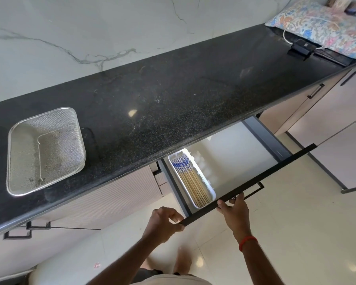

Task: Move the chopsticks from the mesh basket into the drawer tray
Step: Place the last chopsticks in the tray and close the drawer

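- Here, the mesh basket [45,151] is shown at the left of the frame, standing on the dark speckled surface [173,95]; no chopsticks are seen inside it.
- The chopsticks [191,179], bamboo with blue-and-white patterned ends, are laid together lengthwise in the white tray [213,193], patterned ends toward the upper left.
- The tray is placed at the left side of the open drawer [245,153], just below the centre of the frame; the drawer floor beside it is pale and reflective.
- The drawer's black front edge [255,182] runs diagonally from lower centre to right of centre.
- The left hand [164,223] is closed as a grip on the lower end of that front edge, fingers curled over its top.
- The right hand [234,208] is set against the front edge further up, its fingertips hooked over the top beside the tray's near end; a red band [247,242] is worn at the wrist.
- A floral cushion [325,27] and a small black device with a white cable [300,49] are seen at the upper right of the surface.
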`<state>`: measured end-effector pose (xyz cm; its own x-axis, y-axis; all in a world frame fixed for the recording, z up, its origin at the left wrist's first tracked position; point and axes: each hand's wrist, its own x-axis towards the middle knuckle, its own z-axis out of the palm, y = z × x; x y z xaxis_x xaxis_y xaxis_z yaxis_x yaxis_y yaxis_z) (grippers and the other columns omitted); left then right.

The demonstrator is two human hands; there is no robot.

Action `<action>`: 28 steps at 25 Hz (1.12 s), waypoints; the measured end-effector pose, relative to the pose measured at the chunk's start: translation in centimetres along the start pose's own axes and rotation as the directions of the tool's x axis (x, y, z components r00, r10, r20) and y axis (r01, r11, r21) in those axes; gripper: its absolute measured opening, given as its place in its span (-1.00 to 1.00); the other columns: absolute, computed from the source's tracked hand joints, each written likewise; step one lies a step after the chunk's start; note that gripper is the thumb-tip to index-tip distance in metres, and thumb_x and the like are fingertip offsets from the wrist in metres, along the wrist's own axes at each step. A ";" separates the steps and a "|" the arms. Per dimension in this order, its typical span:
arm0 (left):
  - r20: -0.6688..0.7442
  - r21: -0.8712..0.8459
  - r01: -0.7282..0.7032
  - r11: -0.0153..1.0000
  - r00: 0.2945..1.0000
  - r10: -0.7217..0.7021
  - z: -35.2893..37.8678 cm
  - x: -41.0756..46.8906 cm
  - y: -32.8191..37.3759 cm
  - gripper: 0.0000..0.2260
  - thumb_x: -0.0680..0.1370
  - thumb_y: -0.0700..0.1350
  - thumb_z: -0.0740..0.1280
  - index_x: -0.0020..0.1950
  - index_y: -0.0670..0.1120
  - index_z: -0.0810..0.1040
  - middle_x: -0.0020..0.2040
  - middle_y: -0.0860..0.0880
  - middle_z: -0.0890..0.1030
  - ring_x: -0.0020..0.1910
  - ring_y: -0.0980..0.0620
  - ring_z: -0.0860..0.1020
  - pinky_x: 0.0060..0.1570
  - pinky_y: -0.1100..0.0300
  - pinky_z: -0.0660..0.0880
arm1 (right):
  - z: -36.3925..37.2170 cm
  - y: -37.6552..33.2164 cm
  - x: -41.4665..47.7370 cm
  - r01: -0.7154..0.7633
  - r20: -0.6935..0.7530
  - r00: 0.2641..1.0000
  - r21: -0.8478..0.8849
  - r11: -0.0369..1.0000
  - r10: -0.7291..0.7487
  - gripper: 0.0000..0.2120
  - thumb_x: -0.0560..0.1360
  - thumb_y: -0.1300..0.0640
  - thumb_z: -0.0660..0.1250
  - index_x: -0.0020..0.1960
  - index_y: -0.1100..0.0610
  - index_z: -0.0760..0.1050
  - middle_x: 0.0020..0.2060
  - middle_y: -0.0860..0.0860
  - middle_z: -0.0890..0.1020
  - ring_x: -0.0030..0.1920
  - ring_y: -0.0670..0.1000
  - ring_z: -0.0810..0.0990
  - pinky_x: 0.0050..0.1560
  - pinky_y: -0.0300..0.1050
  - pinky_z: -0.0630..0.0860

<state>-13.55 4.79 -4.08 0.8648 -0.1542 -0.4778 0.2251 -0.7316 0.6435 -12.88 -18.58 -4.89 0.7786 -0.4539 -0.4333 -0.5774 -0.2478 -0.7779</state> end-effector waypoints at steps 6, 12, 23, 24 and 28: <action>-0.035 -0.085 0.043 0.995 0.998 -0.047 -1.7 1.1 -0.2 -0.82 0.41 -0.13 0.58 -0.02 -0.09 0.73 -0.22 0.03 0.70 -0.33 0.08 0.71 -0.29 0.23 0.68 | 1.3 -1.5 1.0 0.070 -0.006 0.997 -0.054 0.996 -0.071 -0.41 0.45 0.19 0.49 0.36 0.28 0.30 0.22 0.28 0.58 0.16 0.27 0.62 0.07 0.07 0.59; -0.161 -0.049 0.078 0.996 0.983 -0.085 -2.9 2.1 -0.1 -0.82 0.42 -0.07 0.58 -0.15 -0.06 0.61 -0.22 0.00 0.65 -0.33 0.12 0.64 -0.41 0.34 0.56 | 2.8 -3.7 2.3 0.079 0.037 0.996 -0.067 0.995 -0.077 -0.38 0.47 0.21 0.46 0.39 0.37 0.25 0.14 0.27 0.64 0.13 0.24 0.65 0.13 0.09 0.59; -0.360 -0.278 0.026 0.960 0.924 -0.129 -6.1 2.5 0.8 -0.81 0.55 0.06 0.41 0.08 -0.01 0.62 -0.05 0.03 0.71 -0.21 0.11 0.70 -0.36 0.33 0.50 | 4.9 -10.4 6.3 0.169 0.229 0.964 -0.138 0.976 -0.135 -0.82 0.52 0.29 0.30 0.11 0.19 0.55 -0.04 0.14 0.62 -0.01 0.15 0.57 -0.03 -0.08 0.51; -0.366 -0.281 0.013 0.960 0.923 -0.120 -6.4 2.3 1.0 -0.84 0.56 0.06 0.40 0.05 0.01 0.62 -0.06 0.02 0.72 -0.22 0.12 0.70 -0.36 0.32 0.50 | 4.8 -11.2 6.5 0.230 0.237 0.953 -0.161 0.960 -0.189 -0.88 0.52 0.28 0.29 -0.01 0.17 0.59 -0.05 0.12 0.65 -0.02 0.12 0.59 -0.06 -0.16 0.47; -0.393 -0.192 -0.013 0.981 0.917 -0.064 -7.6 0.9 0.9 -0.92 0.55 0.04 0.40 -0.11 0.07 0.63 -0.13 0.07 0.71 -0.21 0.22 0.65 -0.34 0.37 0.49 | 4.6 -13.0 6.4 0.334 0.264 0.917 -0.100 0.937 -0.299 -0.78 0.53 0.25 0.36 0.16 0.29 0.61 0.11 0.14 0.68 0.13 0.01 0.63 0.11 -0.27 0.43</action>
<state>-9.17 9.00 0.61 0.9552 0.1662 -0.2450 0.2955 -0.5888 0.7523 0.78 -14.31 0.37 0.9513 -0.1161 -0.2854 -0.3058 -0.4697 -0.8282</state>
